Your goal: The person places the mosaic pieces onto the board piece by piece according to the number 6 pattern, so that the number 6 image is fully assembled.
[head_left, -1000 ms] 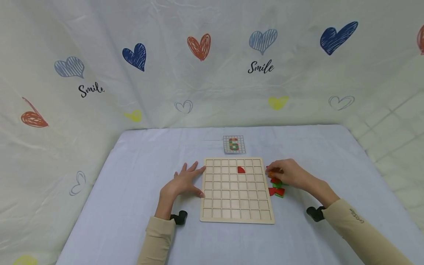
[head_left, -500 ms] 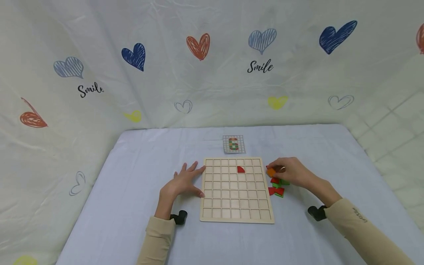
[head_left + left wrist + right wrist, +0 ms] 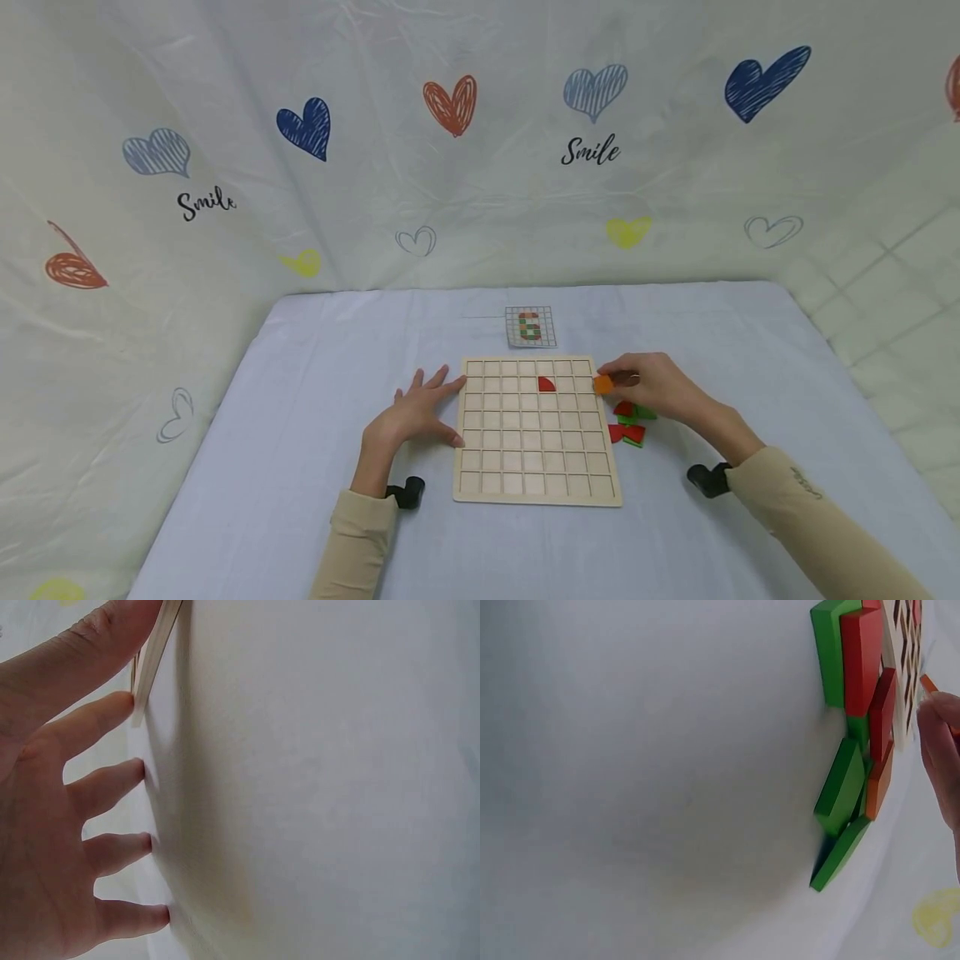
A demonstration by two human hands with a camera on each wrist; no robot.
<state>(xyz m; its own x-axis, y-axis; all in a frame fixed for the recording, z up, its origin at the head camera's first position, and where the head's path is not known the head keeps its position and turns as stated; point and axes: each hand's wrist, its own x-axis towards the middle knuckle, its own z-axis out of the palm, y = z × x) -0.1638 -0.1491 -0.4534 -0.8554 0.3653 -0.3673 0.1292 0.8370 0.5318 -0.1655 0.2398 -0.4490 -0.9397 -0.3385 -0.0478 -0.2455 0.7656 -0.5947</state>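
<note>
A pale wooden grid board [image 3: 532, 437] lies in the middle of the table, with a red quarter-round tile [image 3: 547, 384] in one of its upper cells. My left hand [image 3: 412, 417] has its fingers spread; the thumb and index fingertip touch the board's left edge, as the left wrist view also shows at the board's side [image 3: 156, 664]. Between thumb and fingers my right hand [image 3: 656, 385] pinches an orange square tile [image 3: 603, 384] over the board's right rim. In the right wrist view only part of the right hand [image 3: 943, 742] shows.
Right of the board lie red tiles [image 3: 633, 433] and green tiles [image 3: 645, 412] in a loose pile; another orange tile [image 3: 880, 784] is among them. Behind the board lies a small card [image 3: 530, 327] printed with a coloured figure on a grid. A white cloth covers the table [image 3: 315, 350].
My right hand has lifted the orange tile from the pile and moved left with it to the board's right rim. The left hand has stayed in place.
</note>
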